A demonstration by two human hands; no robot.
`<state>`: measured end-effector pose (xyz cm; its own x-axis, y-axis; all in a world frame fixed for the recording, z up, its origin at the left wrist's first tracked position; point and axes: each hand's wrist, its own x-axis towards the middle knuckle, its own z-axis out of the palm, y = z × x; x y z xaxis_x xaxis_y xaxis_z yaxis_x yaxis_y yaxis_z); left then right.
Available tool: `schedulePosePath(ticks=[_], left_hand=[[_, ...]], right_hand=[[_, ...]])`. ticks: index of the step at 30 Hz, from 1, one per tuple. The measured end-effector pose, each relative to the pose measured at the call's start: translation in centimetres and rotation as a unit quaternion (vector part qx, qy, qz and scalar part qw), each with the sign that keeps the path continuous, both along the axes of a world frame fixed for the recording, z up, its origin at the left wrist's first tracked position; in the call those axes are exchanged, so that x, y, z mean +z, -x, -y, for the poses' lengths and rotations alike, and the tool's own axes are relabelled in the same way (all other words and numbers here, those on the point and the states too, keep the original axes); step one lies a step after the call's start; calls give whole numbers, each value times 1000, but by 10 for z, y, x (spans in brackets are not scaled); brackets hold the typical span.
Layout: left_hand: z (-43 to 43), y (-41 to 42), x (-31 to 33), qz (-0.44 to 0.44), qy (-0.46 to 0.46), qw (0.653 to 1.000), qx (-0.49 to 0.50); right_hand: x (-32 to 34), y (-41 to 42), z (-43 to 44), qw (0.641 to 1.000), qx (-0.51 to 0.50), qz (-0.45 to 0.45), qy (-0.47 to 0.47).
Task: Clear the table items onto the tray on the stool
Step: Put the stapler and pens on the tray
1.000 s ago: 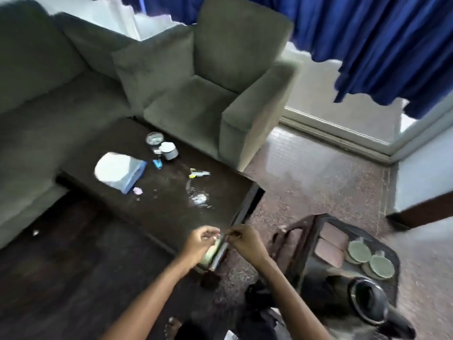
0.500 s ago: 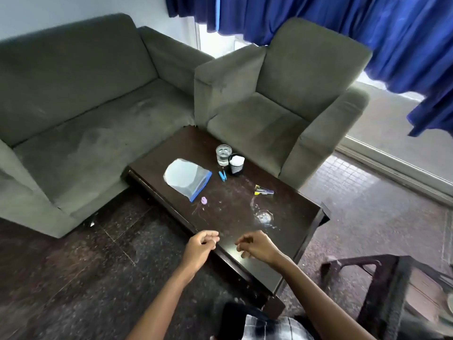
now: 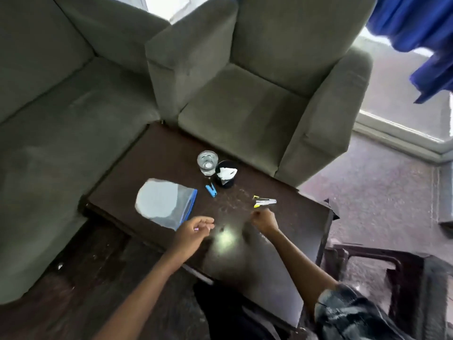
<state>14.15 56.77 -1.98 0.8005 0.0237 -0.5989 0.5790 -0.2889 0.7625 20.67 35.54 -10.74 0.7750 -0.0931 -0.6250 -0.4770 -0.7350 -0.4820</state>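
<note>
Since half a second ago both hands have reached forward from the near edge of the counter. The left hand is now at the near corner of the zip bag, its grip pinched on the small pink piece that lay there. The right hand stops just short of the stapler, fingers curled; blur hides whether that grip holds anything. The stapler lies flat, long axis across the counter, metal nose pointing right, yellow end left. The blue clip lies diagonally near the upright glass and black cup.
</note>
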Motion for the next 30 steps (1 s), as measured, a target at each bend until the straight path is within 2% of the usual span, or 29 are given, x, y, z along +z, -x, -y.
schedulePosePath(ticks=[6, 10, 16, 18, 21, 24, 27, 30], left_hand=[[-14, -65, -44, -26, -1, 999, -25], [-24, -86, -64, -35, -2, 999, -12], [-34, -87, -77, -77, -19, 997, -26], [-37, -87, -79, -97, -19, 994, -36], [-38, -93, -81, -129, -11, 991, -32], [-38, -100, -79, -164, 7, 986, -15], [-34, -105, -80, -185, 13, 982, -30], [-31, -112, -80, -201, 64, 977, 6]], right_hand=[[-76, -57, 17, 987, 86, -114, 79], [-106, -75, 19, 982, 109, -26, 152], [-130, -66, 5, 960, 160, -28, 227], [-134, -58, 2, 957, 183, -39, 223], [-127, -53, -14, 980, 136, -55, 136], [-100, -60, -47, 996, 7, -85, -8], [-63, -65, -86, 970, -104, -106, -193], [-29, -70, -119, 917, -120, -144, -352]])
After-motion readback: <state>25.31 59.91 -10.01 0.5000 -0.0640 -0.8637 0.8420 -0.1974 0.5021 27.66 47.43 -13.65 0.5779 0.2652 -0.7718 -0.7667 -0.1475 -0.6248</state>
